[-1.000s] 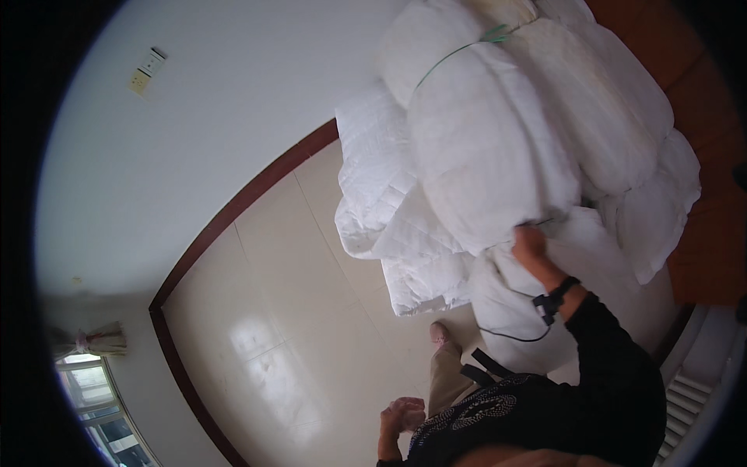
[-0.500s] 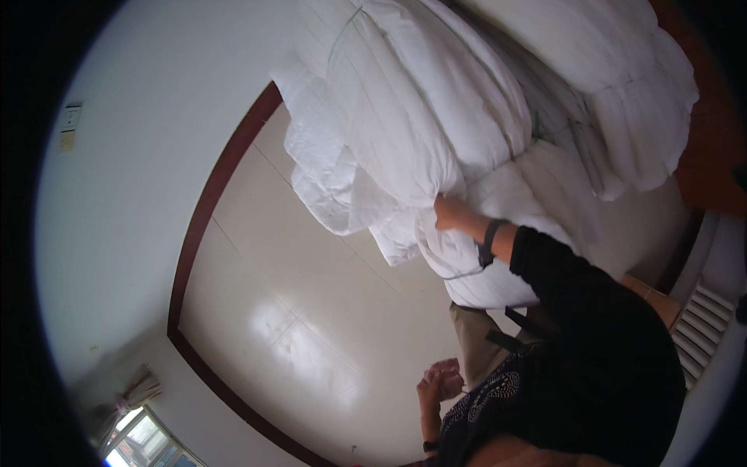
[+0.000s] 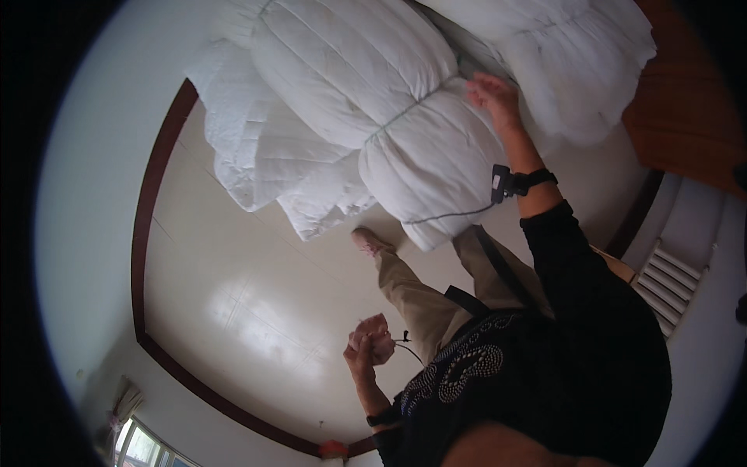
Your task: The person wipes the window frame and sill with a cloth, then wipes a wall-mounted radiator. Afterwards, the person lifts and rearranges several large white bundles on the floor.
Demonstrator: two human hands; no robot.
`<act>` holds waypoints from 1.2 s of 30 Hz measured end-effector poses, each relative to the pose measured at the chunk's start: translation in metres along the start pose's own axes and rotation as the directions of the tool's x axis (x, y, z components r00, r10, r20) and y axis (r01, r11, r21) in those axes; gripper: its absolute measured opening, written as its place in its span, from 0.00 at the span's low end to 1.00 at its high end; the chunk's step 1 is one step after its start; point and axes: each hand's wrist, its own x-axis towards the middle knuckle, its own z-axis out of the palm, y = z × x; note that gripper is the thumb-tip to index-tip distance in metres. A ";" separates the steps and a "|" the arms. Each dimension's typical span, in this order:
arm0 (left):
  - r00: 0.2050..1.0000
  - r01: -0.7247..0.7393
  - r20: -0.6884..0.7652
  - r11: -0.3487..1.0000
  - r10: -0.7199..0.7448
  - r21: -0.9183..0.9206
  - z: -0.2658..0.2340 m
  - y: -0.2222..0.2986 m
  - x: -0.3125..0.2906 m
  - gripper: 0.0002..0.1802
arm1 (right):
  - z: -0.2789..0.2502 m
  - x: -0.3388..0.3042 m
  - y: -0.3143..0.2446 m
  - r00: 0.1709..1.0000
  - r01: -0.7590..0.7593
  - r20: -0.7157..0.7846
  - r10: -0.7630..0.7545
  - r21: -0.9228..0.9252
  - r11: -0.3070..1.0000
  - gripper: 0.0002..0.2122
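A bulky white quilt roll (image 3: 350, 70), bound with a thin green cord (image 3: 397, 119), stretches across the upper middle. Over its right side my right hand (image 3: 492, 95) is raised with fingers apart and nothing in them; whether a fingertip touches the quilt I cannot tell. A black device (image 3: 502, 184) is strapped at that wrist, and a dark cable runs from it across the roll's near end. Low in the middle, my left hand (image 3: 359, 354) is closed on a crumpled pinkish cloth-like piece (image 3: 377, 338), away from the quilt.
Another white bundle (image 3: 560, 70) lies at the upper right beside brown wooden furniture (image 3: 685, 117). Loose quilted white material (image 3: 257, 148) spills onto the tiled floor (image 3: 257, 272) on the left. A white radiator (image 3: 668, 286) stands at the right. Dark red skirting (image 3: 138, 265) edges the wall.
My right hand has let go of the quilt and moved up and away, fingers spreading. The view has shifted, showing my leg and shoe. My left hand still grips the pinkish piece.
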 end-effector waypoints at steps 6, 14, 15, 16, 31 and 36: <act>0.936 -0.215 0.338 0.919 0.098 0.330 0.105 0.025 -0.004 0.20 | -0.101 -0.026 -0.059 0.987 0.137 0.050 -0.150 0.207 0.969 0.16; 0.584 -0.811 0.799 0.130 0.140 0.570 0.252 0.048 0.025 0.32 | -0.035 -0.211 0.005 0.897 -0.122 0.441 0.035 0.171 0.978 0.11; 0.521 -0.853 0.815 -0.156 -0.253 0.497 0.267 0.033 0.042 0.25 | -0.032 -0.232 0.018 0.830 -0.137 0.557 0.031 0.149 0.979 0.10; 0.528 -0.845 0.834 -0.196 -0.161 0.497 0.267 0.006 0.044 0.22 | -0.036 -0.248 0.030 0.830 -0.140 0.557 0.015 0.181 0.974 0.11; 0.641 -0.763 0.761 0.020 -0.104 0.646 0.266 -0.088 0.003 0.42 | -0.207 -0.244 0.014 0.992 -0.097 0.097 0.078 0.205 0.974 0.11; 0.086 -0.996 0.995 -0.036 -0.048 0.084 0.314 -0.106 -0.012 0.08 | -0.280 -0.241 -0.005 0.990 -0.124 0.083 0.114 0.126 0.984 0.11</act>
